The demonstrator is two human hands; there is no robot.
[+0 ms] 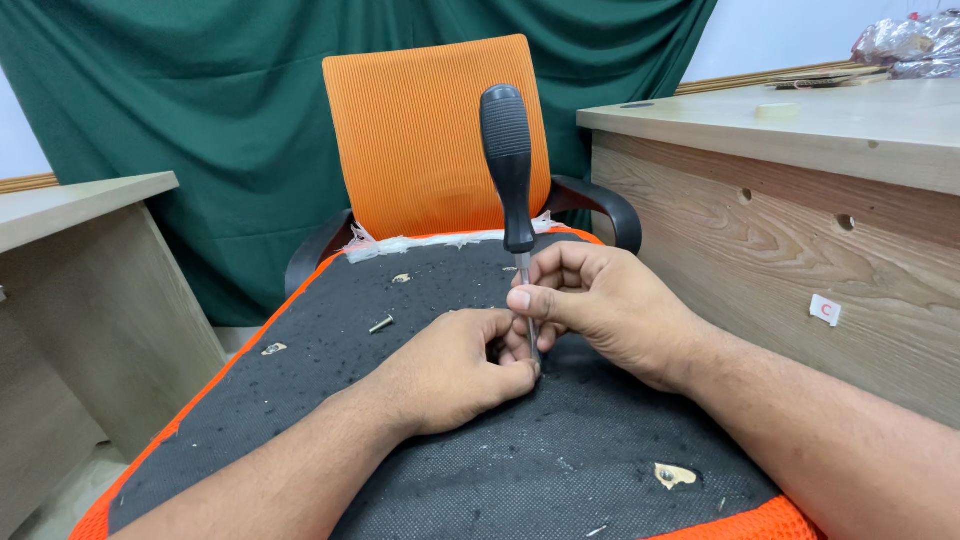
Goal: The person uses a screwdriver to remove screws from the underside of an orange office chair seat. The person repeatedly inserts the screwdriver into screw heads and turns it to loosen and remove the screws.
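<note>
A screwdriver (508, 160) with a black ribbed handle stands nearly upright on the black underside of an orange office chair seat (300, 380). My right hand (610, 305) pinches its metal shaft just below the handle. My left hand (455, 370) is curled around the tip where it meets the seat; what lies under the fingers is hidden. A loose screw (381, 323) lies on the seat to the left of my hands.
The orange mesh backrest (440, 135) and black armrests (610, 210) rise behind the seat. Wooden desks stand at the right (800, 190) and left (80, 260). A green curtain (200, 100) hangs at the back. Torn holes (675, 475) mark the black fabric.
</note>
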